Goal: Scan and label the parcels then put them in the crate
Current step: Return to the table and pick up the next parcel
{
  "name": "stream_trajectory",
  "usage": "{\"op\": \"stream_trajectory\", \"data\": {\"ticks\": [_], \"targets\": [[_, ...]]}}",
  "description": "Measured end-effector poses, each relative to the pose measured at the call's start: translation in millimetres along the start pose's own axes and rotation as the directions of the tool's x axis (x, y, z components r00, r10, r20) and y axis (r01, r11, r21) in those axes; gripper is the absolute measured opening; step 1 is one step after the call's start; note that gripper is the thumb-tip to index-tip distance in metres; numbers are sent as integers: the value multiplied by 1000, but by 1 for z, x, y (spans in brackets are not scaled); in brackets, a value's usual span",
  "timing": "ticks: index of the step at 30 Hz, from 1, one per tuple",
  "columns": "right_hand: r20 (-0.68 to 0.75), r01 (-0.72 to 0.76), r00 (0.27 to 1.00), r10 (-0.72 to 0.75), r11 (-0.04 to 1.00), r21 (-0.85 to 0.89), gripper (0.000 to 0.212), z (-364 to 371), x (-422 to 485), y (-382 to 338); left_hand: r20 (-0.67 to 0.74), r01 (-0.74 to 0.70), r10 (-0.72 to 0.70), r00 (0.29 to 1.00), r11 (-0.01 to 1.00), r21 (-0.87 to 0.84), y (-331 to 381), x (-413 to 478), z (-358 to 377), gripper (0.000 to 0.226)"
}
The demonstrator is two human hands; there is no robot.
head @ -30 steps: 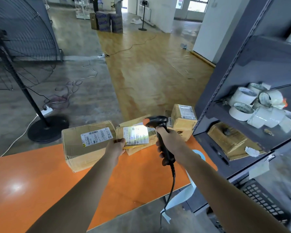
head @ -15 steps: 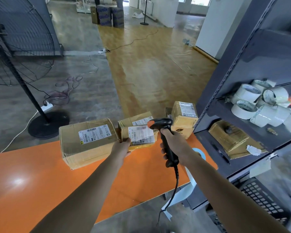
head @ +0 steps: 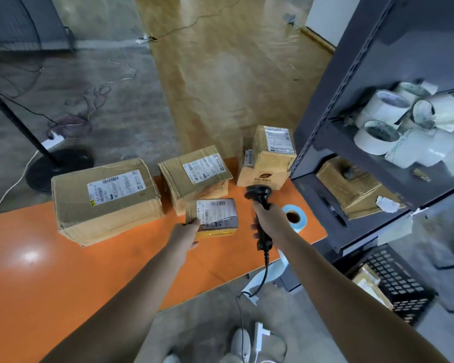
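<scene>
Cardboard parcel (head: 215,214) over the counter (head: 63,271), its left edge pinched in the fingers of my left hand (head: 185,233). Right hand (head: 269,221) fingers curl round the scanner (head: 257,195) beside it. Three more boxes (head: 105,197) wait behind it. The crate (head: 396,281) shows one parcel inside, so most work remains, I judge.

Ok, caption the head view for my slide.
Left hand holds a small labelled parcel at the orange table while the right hand grips the barcode scanner.
</scene>
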State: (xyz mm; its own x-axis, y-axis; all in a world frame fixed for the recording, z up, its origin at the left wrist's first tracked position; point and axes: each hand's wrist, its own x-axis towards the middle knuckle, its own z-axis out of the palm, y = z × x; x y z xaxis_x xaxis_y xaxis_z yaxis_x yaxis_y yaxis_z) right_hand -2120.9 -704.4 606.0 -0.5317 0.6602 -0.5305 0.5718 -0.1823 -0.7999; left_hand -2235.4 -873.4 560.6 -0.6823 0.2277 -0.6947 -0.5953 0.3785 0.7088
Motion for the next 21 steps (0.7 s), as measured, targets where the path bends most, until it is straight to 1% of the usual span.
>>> {"op": "stream_trajectory", "data": {"ticks": [2, 6, 9, 14, 17, 19, 21], "targets": [[17, -15, 1000, 17, 997, -72, 27, 0, 14, 13, -4, 25, -25, 1000, 1000, 8, -6, 5, 4, 47], [19, 7, 1000, -1, 946, -324, 34, 2, 37, 34, -5, 60, -60, 998, 998, 20, -13, 14, 10, 47], [31, 9, 1000, 4, 905, -425, 34, 4, 49, 46, -5, 88, -88, 996, 996, 32, -17, 23, 14, 47], [52, 11, 998, 19, 849, -528, 38, 7, 66, 56, -27, 119, -116, 993, 987, 106, -23, 31, 18, 46], [49, 2, 998, 30, 833, -553, 36, 7, 73, 61, -40, 137, -133, 990, 983, 124, -24, 31, 20, 45], [46, 2, 999, 27, 840, -542, 33, 8, 76, 62, -52, 115, -108, 993, 983, 142, -27, 31, 21, 46], [48, 2, 998, 27, 850, -527, 29, 8, 78, 62, -63, 56, -44, 997, 976, 210, -32, 30, 21, 49]]}}
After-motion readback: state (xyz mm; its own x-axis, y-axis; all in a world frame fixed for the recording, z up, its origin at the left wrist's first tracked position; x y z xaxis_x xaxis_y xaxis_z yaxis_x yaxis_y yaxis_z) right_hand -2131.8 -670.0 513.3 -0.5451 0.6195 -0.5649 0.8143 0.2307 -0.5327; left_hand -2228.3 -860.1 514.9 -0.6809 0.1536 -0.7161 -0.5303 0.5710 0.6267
